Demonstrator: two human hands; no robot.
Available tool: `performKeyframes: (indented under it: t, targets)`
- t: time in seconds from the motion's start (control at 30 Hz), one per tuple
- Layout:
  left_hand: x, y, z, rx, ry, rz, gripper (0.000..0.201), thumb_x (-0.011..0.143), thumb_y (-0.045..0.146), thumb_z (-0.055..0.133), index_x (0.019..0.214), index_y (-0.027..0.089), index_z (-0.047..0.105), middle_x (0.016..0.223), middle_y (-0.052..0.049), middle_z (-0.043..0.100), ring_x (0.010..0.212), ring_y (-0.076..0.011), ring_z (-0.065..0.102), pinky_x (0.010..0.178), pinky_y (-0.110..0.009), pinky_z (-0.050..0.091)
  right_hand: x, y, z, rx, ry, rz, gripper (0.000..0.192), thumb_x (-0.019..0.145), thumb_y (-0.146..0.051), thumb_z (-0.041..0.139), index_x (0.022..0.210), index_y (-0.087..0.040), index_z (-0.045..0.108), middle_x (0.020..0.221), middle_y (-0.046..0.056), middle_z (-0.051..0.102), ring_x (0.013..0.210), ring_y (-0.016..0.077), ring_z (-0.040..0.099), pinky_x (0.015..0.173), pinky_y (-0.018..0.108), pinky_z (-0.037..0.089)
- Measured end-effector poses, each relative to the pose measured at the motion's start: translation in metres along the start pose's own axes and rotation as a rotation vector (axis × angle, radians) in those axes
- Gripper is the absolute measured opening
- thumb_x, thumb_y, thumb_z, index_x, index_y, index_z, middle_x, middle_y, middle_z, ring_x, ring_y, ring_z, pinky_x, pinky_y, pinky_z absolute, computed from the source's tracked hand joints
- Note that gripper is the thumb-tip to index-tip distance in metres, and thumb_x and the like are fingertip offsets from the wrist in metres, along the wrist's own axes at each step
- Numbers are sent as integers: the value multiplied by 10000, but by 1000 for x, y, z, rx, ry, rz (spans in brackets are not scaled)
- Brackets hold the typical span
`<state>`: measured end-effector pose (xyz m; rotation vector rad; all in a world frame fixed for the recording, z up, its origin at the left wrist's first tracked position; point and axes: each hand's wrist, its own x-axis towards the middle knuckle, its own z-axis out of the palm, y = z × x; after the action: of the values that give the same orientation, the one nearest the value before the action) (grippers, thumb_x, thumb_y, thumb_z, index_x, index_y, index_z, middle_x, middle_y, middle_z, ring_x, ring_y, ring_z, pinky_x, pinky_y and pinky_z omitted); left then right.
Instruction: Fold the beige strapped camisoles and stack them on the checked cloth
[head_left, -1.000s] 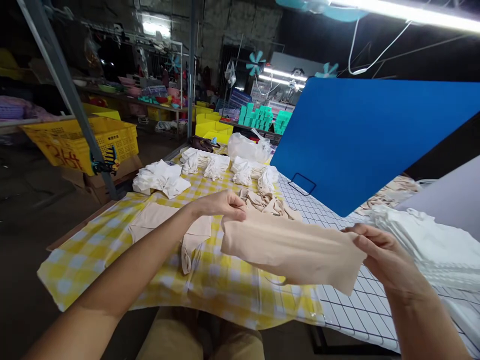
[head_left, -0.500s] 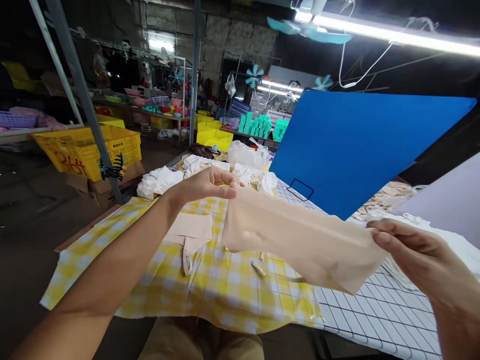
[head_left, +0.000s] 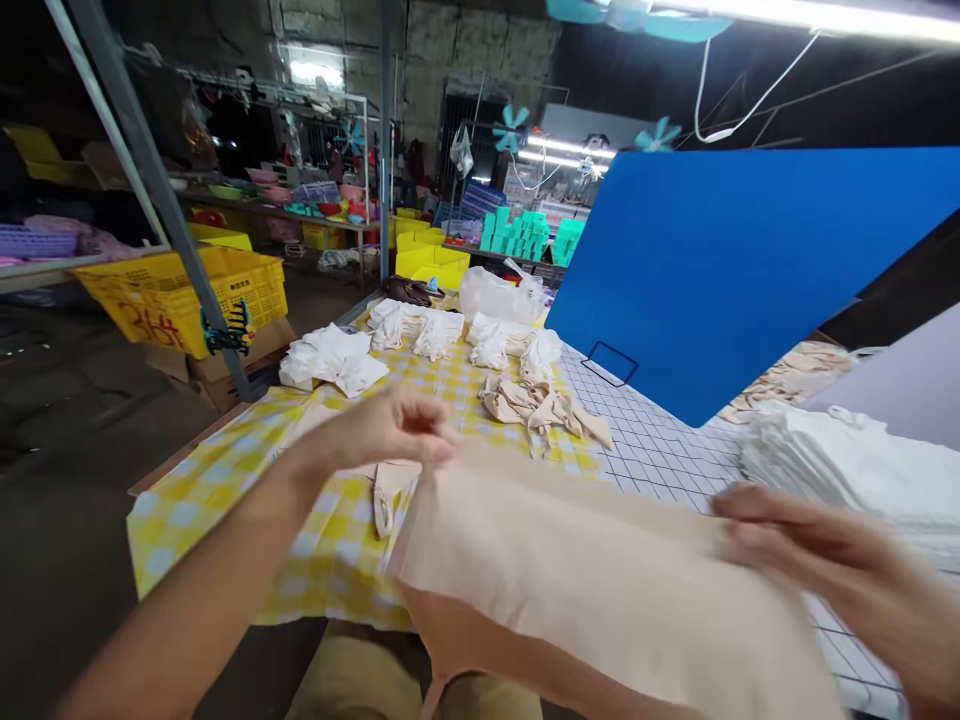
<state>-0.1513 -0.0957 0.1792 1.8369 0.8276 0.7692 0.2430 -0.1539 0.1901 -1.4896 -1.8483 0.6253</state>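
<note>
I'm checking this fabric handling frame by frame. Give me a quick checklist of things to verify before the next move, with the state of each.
1. Left hand grips beige cloth at its far corner: ok.
2. Right hand holds the other end: cannot tell, blurred.
3. Cloth spread flat between hands: ok.
4. Beige piece on the yellow checked tablecloth lies under the held cloth's edge: not ok.
5. White stack apart from the cloth: ok.

The worktop [head_left: 660, 455] carried a yellow checked cloth [head_left: 225, 475] on its left; white garment piles [head_left: 334, 360] lay far, beige pieces [head_left: 536, 405] centre, a white stack [head_left: 847, 465] right.
</note>
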Motion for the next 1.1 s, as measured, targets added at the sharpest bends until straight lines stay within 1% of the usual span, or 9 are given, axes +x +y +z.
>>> performKeyframes:
  t: [0.07, 0.1, 0.17, 0.27, 0.43, 0.53, 0.77, 0.97, 1.1]
  targets:
    - [11, -53, 21, 30, -23, -150, 189, 689, 273, 574, 591, 147, 472, 551, 42, 488, 529, -83, 489, 492, -183, 361, 21, 17, 45, -94, -276, 41, 260, 731, -479, 585, 668, -230, 625, 651, 32, 604, 606, 181, 534, 513, 270, 411]
    - [16, -78, 33, 76, -10, -226, 167, 686, 238, 553, 581, 150, 458, 545, 40, 490, 531, -87, 493, 492, -184, 358, 30, 31, 66, -110, -321, 55, 287, 757, -480, 543, 662, -216, 607, 658, 26, 598, 618, 172, 527, 536, 267, 404]
    - [28, -119, 52, 257, 35, -354, 146, 666, 183, 520, 551, 154, 436, 508, 44, 481, 512, -92, 488, 485, -185, 343, 43, 63, 100, -96, -369, 67, 302, 777, -457, 494, 642, -196, 562, 614, 6, 560, 597, 152, 502, 546, 256, 384]
    - [47, -150, 66, 377, 108, -394, 127, 620, 124, 512, 526, 154, 433, 486, 46, 448, 509, -98, 455, 482, -197, 300, 56, 106, 127, -203, -336, 118, 272, 782, -399, 463, 630, -185, 533, 584, -9, 536, 570, 137, 475, 542, 248, 345]
    - [71, -164, 62, 499, 184, -373, 85, 635, 80, 475, 647, 154, 513, 600, 24, 511, 610, -127, 480, 538, -213, 306, 83, 128, 140, -351, -254, 170, 192, 749, -327, 496, 639, -187, 570, 656, 11, 572, 633, 154, 520, 578, 242, 354]
    - [78, -174, 64, 533, 178, -365, 248, 643, 46, 460, 844, 161, 549, 744, -5, 584, 719, -157, 531, 602, -224, 351, 99, 126, 153, -395, -141, 243, 211, 759, -324, 484, 629, -183, 573, 768, 57, 581, 709, 176, 541, 615, 256, 355]
    - [78, -187, 69, 536, 147, -386, 502, 641, 10, 468, 1123, 147, 490, 911, -51, 630, 877, -194, 585, 738, -252, 416, 135, 112, 192, -338, -104, 382, 230, 701, -319, 570, 526, -173, 538, 551, 39, 559, 613, 180, 543, 555, 256, 344]
    - [73, -178, 67, 546, 134, -392, 592, 666, 25, 475, 1248, 112, 410, 902, -64, 632, 864, -197, 595, 744, -255, 428, 175, 103, 152, -283, -16, 430, 385, 861, -414, 329, 949, -153, 598, 826, 68, 647, 669, 144, 581, 549, 228, 385]
    - [69, -177, 66, 622, 131, -388, 607, 684, 48, 469, 1282, 112, 389, 861, -58, 633, 815, -196, 601, 717, -256, 428, 150, 114, 127, -457, -75, 547, 249, 732, -369, 562, 610, -154, 588, 657, 96, 619, 648, 210, 571, 536, 274, 352]
